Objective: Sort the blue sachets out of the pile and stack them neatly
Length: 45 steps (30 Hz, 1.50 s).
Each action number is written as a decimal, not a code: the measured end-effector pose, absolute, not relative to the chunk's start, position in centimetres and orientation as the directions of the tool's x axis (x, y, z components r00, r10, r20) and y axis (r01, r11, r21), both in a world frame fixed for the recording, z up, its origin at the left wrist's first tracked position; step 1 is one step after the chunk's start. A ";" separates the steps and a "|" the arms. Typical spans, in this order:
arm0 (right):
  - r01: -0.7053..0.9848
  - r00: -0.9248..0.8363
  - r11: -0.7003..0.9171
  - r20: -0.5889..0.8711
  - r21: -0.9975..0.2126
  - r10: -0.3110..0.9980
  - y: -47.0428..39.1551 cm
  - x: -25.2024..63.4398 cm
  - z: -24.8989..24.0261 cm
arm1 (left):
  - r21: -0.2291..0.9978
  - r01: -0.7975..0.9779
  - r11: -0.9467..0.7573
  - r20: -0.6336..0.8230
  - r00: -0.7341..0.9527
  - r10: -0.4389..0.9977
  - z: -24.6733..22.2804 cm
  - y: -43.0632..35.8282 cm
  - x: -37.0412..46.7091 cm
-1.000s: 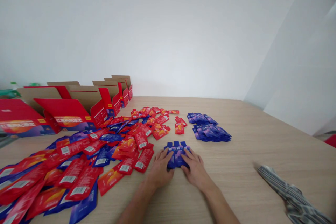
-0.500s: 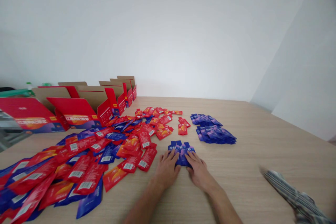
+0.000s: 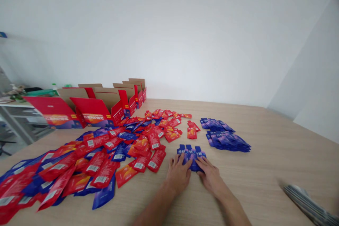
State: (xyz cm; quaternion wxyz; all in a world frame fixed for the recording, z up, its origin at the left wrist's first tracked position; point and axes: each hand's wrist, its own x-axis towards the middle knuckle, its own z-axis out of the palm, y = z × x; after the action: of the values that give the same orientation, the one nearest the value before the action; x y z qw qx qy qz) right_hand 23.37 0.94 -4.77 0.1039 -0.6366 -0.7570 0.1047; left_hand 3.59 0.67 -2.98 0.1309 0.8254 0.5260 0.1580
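Note:
Three blue pouches (image 3: 191,153) lie overlapping in a row on the wooden table, their necks pointing away from me. My left hand (image 3: 179,172) rests on the left side of the row, fingers spread over the lower part of the pouches. My right hand (image 3: 210,173) lies on the right side, its fingertips on the rightmost pouch. Neither hand is closed round anything. Beyond them to the right are two stacks of blue pouches, a nearer one (image 3: 228,140) and a farther one (image 3: 215,125).
A large mixed heap of red and blue pouches (image 3: 100,155) covers the table's left side. Open red boxes (image 3: 92,109) stand behind it. Two red pouches (image 3: 191,132) lie near the centre. A blurred striped object (image 3: 308,203) is at the lower right.
The view has turned left, so everything sits farther right in the frame. Both hands remain on the blue pouches, the left one with its fingers slightly more bent.

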 end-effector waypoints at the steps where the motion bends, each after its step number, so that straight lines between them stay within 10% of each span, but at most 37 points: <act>1: 0.943 -0.172 0.175 0.035 -0.283 0.984 1.0 23.5 -4.9 | 0.387 0.827 -0.408 0.129 0.389 0.912 -3.0 0.6 3.7; 12: 0.945 -0.100 0.151 0.185 -0.290 0.978 0.5 21.2 -4.2 | 0.470 0.815 -0.339 0.129 0.316 0.940 -2.2 -0.1 3.2; 23: 0.724 -0.375 0.534 0.399 -0.438 0.836 2.3 7.7 0.5 | 0.340 0.923 -0.179 0.327 0.062 0.943 -0.1 -0.2 -5.1; 45: 0.722 -0.532 0.584 0.242 -0.370 0.811 4.4 -9.2 -0.7 | 0.290 0.880 0.375 0.146 -0.428 0.892 0.5 2.3 -21.4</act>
State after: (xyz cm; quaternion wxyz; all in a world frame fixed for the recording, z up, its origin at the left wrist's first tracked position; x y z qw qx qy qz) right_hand -9.19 4.35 -0.73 0.1971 -0.4418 -0.8679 0.1130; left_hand -21.43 2.28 0.46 0.0175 0.5344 0.8290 0.1639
